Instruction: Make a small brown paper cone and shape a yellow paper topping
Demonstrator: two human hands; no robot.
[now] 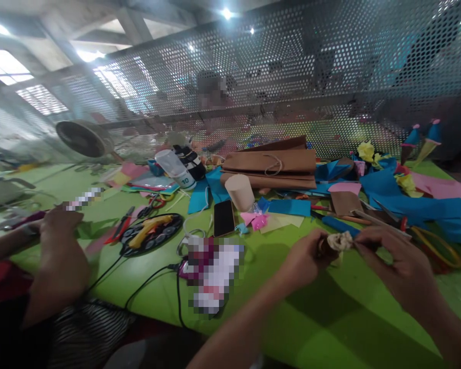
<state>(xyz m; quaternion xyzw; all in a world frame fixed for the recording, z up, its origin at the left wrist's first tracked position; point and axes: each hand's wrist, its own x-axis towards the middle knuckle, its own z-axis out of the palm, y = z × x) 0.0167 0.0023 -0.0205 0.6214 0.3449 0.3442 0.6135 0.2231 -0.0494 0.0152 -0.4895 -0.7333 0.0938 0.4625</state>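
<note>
Over the front right of the green table (253,292), my left hand (305,256) is closed around a small brown roll (322,247). A crumpled cream-coloured wad (340,241) sticks out at the roll's end. My right hand (397,264) meets the wad from the right, thumb and fingertips pinched at its edge. Whether the wad is paper or cloth I cannot make out. Just behind my hands lie a blue-handled tool (340,225) and scissors with yellow handles (438,248).
A phone (223,219) and a cream paper roll (240,192) stand mid-table. Folded brown paper (269,166) and blue sheets (418,197) lie behind. A yellow glue gun (148,230) rests on a black tray; cables run near it. Another person's arm (61,246) is at left.
</note>
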